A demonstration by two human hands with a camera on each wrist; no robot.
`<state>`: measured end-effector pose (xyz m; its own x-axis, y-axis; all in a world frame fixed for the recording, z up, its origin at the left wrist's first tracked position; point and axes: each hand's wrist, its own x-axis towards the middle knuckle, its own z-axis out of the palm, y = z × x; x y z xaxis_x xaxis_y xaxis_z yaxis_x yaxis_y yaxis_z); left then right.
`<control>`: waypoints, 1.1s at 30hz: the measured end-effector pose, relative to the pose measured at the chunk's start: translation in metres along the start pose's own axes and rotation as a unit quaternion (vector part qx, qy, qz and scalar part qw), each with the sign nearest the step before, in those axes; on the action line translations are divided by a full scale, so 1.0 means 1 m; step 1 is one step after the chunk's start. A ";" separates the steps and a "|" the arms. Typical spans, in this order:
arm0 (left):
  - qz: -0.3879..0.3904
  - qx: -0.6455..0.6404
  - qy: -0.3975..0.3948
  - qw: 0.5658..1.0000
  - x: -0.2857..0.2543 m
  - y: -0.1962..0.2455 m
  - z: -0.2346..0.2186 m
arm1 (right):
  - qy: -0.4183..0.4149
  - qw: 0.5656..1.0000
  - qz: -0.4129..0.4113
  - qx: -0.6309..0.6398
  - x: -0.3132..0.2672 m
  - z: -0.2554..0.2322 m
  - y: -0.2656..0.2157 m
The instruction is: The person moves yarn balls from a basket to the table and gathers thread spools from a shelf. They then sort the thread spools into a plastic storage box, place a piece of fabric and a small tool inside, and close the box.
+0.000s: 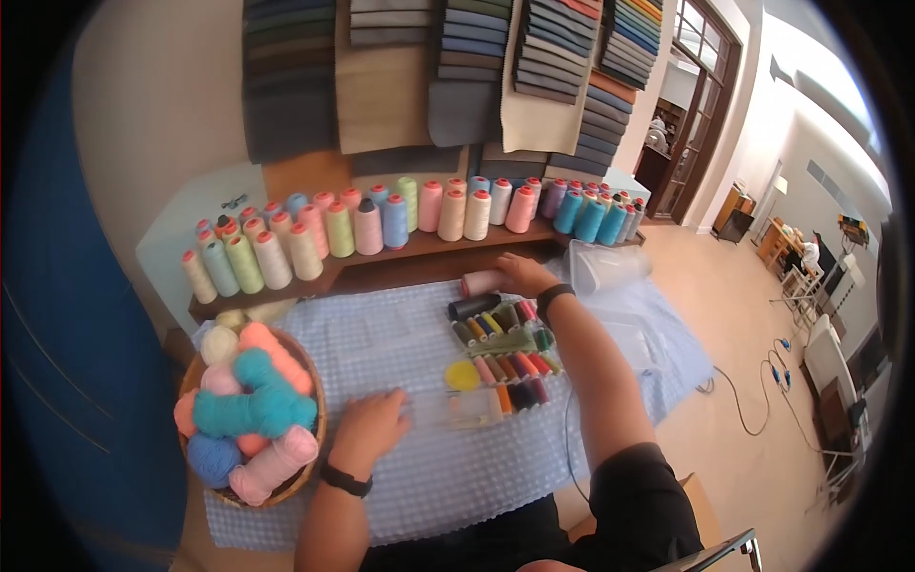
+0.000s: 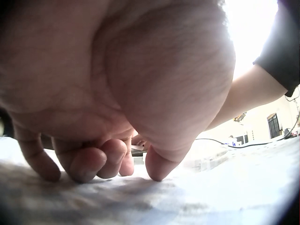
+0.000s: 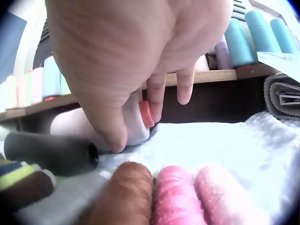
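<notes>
My right hand [image 1: 524, 275] grips a pale pink cone of thread [image 1: 483, 283] lying on its side at the table's far edge. In the right wrist view, thumb and fingers close round the cone's end beside its red tip [image 3: 146, 114]. A black thread cone [image 1: 474, 306] lies just in front of it. Rows of small coloured thread spools [image 1: 515, 367] lie nearer me, with a brown spool [image 3: 126, 192] and two pink ones under the right wrist. My left hand [image 1: 374, 429] rests fingertips down on the checked tablecloth [image 1: 429, 477], holding nothing.
A wicker basket [image 1: 320, 381] of yarn stands left of my left hand. Behind the table, a wooden shelf [image 1: 381, 273] carries many upright thread cones, with fabric swatches [image 1: 472, 57] hanging above. A yellow disc [image 1: 462, 376] lies by the spools. Clear plastic boxes [image 1: 610, 267] sit at the right.
</notes>
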<state>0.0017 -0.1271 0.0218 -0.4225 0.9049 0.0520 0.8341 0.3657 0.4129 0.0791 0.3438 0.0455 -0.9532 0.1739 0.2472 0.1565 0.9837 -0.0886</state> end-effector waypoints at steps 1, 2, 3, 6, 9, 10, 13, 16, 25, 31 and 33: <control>0.003 -0.001 0.001 1.000 0.000 -0.001 0.001 | 0.019 0.999 -0.008 0.025 -0.002 -0.003 0.001; 0.005 -0.002 0.003 1.000 0.000 -0.001 0.001 | 0.038 0.998 -0.017 0.050 -0.002 -0.006 0.000; 0.008 -0.002 0.005 1.000 0.000 -0.002 0.002 | 0.042 0.996 -0.002 0.075 -0.005 -0.014 -0.003; 0.013 -0.003 0.013 1.000 0.000 -0.004 0.003 | 0.073 0.983 0.047 0.162 -0.011 -0.039 -0.012; 0.003 -0.007 0.003 1.000 0.001 0.000 -0.001 | 0.136 0.951 0.090 0.263 -0.015 -0.061 -0.005; -0.008 -0.009 -0.012 1.000 0.002 0.002 -0.004 | 0.152 0.950 0.099 0.255 -0.014 -0.071 -0.003; -0.016 -0.012 -0.025 0.999 0.002 0.001 -0.003 | 0.203 0.953 0.130 0.182 -0.013 -0.098 0.002; -0.018 -0.007 -0.023 1.000 0.003 -0.002 0.000 | 0.236 0.945 0.130 0.187 -0.008 -0.108 0.015; 0.007 0.017 0.022 1.000 0.004 -0.007 0.008 | 0.295 0.927 0.192 0.130 0.034 -0.082 0.015; 0.005 0.023 0.015 1.000 0.004 -0.007 0.008 | 0.281 0.933 0.201 0.097 0.062 -0.062 0.009; 0.003 0.024 0.013 1.000 0.004 -0.006 0.006 | 0.276 0.933 0.217 0.079 0.071 -0.057 0.006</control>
<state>-0.0024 -0.1245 0.0140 -0.4262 0.9012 0.0788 0.8524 0.3709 0.3687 0.0267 0.3651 0.1175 -0.5238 0.5951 0.6095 0.4153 0.8032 -0.4272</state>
